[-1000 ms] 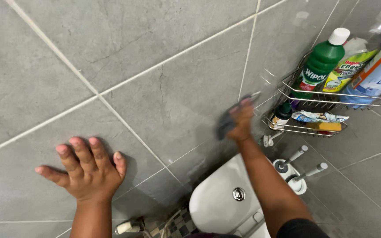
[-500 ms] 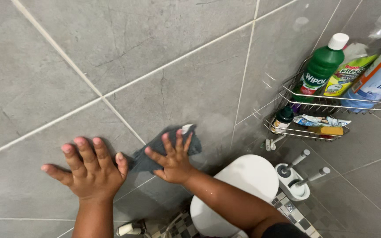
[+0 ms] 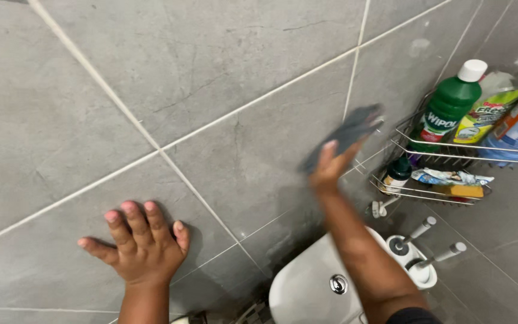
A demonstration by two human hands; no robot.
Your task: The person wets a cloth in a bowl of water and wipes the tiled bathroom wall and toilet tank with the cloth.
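Observation:
My left hand (image 3: pixel 142 246) lies flat on the grey tiled wall (image 3: pixel 223 90), fingers spread, holding nothing. My right hand (image 3: pixel 329 165) presses a dark grey cloth (image 3: pixel 346 133) against the wall further right, just left of the wire rack. The cloth is blurred with motion and sticks out above my fingers.
A two-tier wire rack (image 3: pixel 451 156) on the wall holds a green bottle with a white cap (image 3: pixel 448 108), other cleaning bottles (image 3: pixel 511 126) and small items. Below stand a white toilet cistern with a round button (image 3: pixel 307 288) and a white brush holder (image 3: pixel 418 264).
My right hand has swept the cloth from beside my left hand up and to the right, towards the rack. The left hand has stayed put on the wall.

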